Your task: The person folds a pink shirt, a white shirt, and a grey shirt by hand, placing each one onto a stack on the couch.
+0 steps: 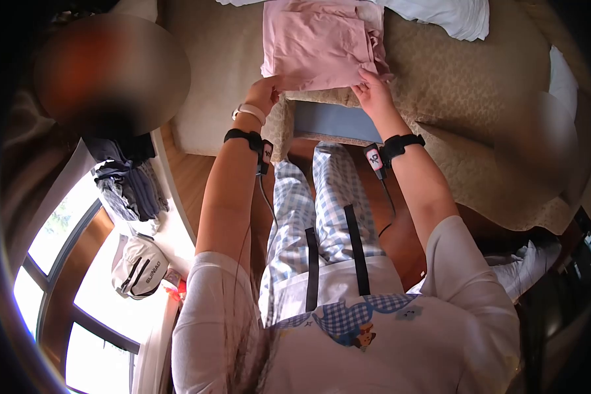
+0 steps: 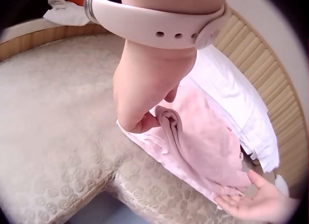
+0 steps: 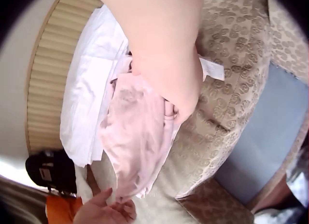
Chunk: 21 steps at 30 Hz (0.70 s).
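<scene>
A pink cloth (image 1: 322, 46), folded in layers, lies on the tan patterned sofa (image 1: 210, 72). At its near left corner my left hand (image 1: 264, 95) pinches the edge; in the left wrist view the fingers hold a rolled fold (image 2: 170, 125) of it. My right hand (image 1: 374, 95) grips the near right corner, thumb on top. In the right wrist view, curled fingertips (image 3: 181, 113) of that hand sit at the cloth's layered edge, partly hidden behind the hand. A white tag (image 3: 212, 68) sticks out beside it.
White bedding (image 1: 446, 16) lies beyond the pink cloth. A blue-grey panel (image 1: 328, 121) shows below the sofa's front edge. On the left windowsill are dark folded clothes (image 1: 131, 184) and a white bag (image 1: 141, 266). More white fabric (image 1: 525, 266) lies at the right.
</scene>
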### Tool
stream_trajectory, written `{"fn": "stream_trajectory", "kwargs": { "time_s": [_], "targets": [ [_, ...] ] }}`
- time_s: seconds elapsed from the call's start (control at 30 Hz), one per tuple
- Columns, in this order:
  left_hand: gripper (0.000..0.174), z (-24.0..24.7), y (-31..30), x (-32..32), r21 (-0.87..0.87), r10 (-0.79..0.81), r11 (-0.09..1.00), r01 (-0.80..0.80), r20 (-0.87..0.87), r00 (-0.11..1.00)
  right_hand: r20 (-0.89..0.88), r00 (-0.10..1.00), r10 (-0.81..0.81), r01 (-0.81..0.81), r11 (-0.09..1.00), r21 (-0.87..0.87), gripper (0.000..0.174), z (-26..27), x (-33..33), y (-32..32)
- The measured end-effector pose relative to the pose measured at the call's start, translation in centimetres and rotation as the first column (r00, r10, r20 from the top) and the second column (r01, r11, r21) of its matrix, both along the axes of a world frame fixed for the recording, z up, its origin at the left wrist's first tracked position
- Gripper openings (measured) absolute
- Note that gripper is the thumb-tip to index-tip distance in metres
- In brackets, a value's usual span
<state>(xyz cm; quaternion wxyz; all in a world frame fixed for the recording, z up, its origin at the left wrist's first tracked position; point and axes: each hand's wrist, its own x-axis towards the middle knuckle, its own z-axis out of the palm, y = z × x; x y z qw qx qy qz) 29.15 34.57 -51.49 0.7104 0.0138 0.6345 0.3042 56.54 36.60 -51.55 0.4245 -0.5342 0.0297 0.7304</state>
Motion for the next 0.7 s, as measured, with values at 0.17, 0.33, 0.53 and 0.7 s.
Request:
{"fn": "stream_trajectory", "kwargs": {
  "time_s": [0.17, 0.33, 0.53, 0.7],
  "targets": [
    [0.015, 4.0, 3.5, 1.1, 0.244, 0.184, 0.947, -0.207, 0.114, 0.976, 0.179, 0.98, -0.086, 0.03, 0.954, 0.298, 0.03, 7.8, -2.4, 4.7],
    [0.016, 10.5, 8.4, 0.1, 0.551, 0.186, 0.794, -0.256, 0.182, 0.966, 0.114, 0.993, -0.035, -0.037, 0.815, 0.578, 0.034, 11.1, -1.9, 9.3],
    [0.009, 10.8, 5.9, 0.8, 0.583, 0.115, 0.809, -0.081, -0.022, 0.993, 0.197, 0.979, 0.06, -0.121, 0.941, 0.315, 0.036, 8.6, -0.9, 6.9],
    [0.016, 1.6, 1.1, 0.7, 0.062, 0.004, 0.998, 0.005, -0.145, 0.989, 0.022, 0.987, 0.159, -0.154, 0.975, -0.158, 0.023, -1.5, 0.9, 0.6]
  ]
}}
